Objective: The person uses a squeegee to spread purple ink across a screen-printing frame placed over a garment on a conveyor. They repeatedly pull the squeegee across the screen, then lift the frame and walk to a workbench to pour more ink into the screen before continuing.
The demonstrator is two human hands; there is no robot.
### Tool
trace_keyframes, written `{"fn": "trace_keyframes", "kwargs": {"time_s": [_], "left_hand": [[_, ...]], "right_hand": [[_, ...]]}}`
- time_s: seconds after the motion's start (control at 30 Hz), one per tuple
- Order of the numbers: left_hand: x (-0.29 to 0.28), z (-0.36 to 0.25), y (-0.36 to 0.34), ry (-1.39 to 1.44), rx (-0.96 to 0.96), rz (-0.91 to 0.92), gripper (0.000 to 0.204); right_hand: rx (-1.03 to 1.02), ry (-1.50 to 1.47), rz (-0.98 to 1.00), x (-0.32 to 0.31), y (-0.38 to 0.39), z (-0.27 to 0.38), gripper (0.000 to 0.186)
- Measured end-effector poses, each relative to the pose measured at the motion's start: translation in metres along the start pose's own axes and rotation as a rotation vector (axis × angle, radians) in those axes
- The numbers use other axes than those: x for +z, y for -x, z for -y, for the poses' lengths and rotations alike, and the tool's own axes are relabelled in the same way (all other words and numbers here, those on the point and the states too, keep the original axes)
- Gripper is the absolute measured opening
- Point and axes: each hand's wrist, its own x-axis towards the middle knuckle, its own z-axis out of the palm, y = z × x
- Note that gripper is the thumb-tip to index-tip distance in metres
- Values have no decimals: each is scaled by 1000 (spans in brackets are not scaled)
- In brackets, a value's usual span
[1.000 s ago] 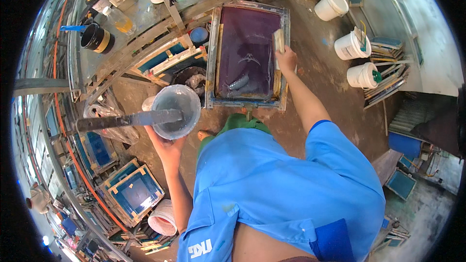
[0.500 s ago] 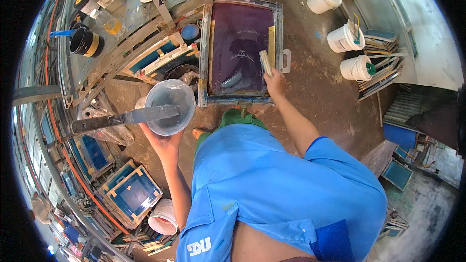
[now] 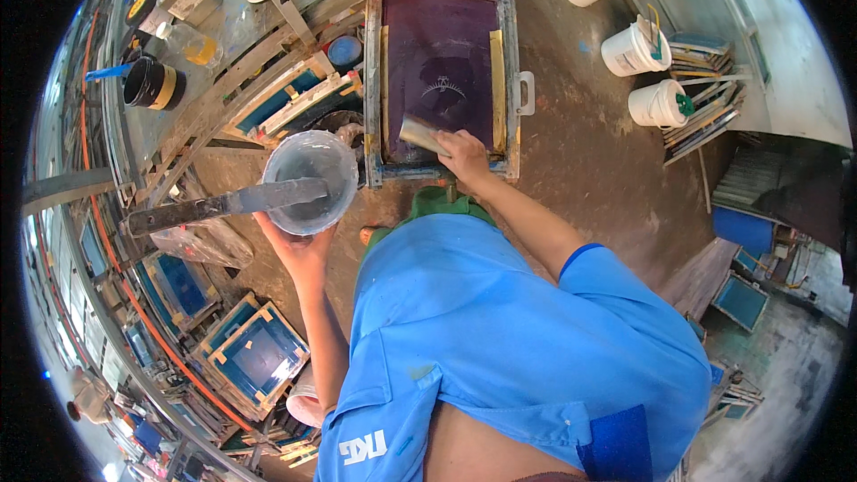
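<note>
My left hand (image 3: pixel 299 248) is wrapped around the lower side of a round plastic tub (image 3: pixel 348 180) with grey-white residue inside. A spatula with a dark handle (image 3: pixel 192 213) and a smeared metal blade lies across its mouth. In my right hand (image 3: pixel 466 159) is a squeegee (image 3: pixel 420 135), slanted over the near part of a printing screen (image 3: pixel 437 31). The screen has dark purple mesh, a small pale arched design and yellow tape along both sides. The squeegee and hand cover some of the near mesh; contact cannot be made out.
Beyond the tub, wooden-framed screens (image 3: pixel 299 107) lean beside a blue-lidded can (image 3: pixel 345 52). On the left bench stand a black can (image 3: pixel 153 82) and a bottle of yellow liquid (image 3: pixel 198 46). White buckets (image 3: pixel 636 49) line the right, beside stacked frames (image 3: pixel 705 116). More screens (image 3: pixel 259 353) lie lower left.
My right hand has swung the squeegee from the screen's right side leftward and nearer, from upright to slanted. The grey smear on the near mesh no longer shows. The tub has shifted slightly away from me.
</note>
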Motion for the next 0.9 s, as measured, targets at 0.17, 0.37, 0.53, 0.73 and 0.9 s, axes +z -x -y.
{"fn": "trace_keyframes", "kwargs": {"time_s": [0.17, 0.37, 0.53, 0.73, 0.9], "left_hand": [[1, 14, 3, 23, -2, -23, 122], [-3, 26, 6, -9, 27, 40, 113], [-4, 36, 9, -44, 54, 17, 116], [6, 41, 17, -7, -17, 9, 108], [15, 51, 35, 54, -103, -35, 109]], "right_hand": [[8, -45, 48, -26, 11, -13, 43], [224, -257, 96, -50, -46, -47, 38], [207, -288, 481, -37, -110, -58, 44], [87, -248, 811, -13, -138, -64, 49], [138, -301, 909, 10, -128, -85, 53]]}}
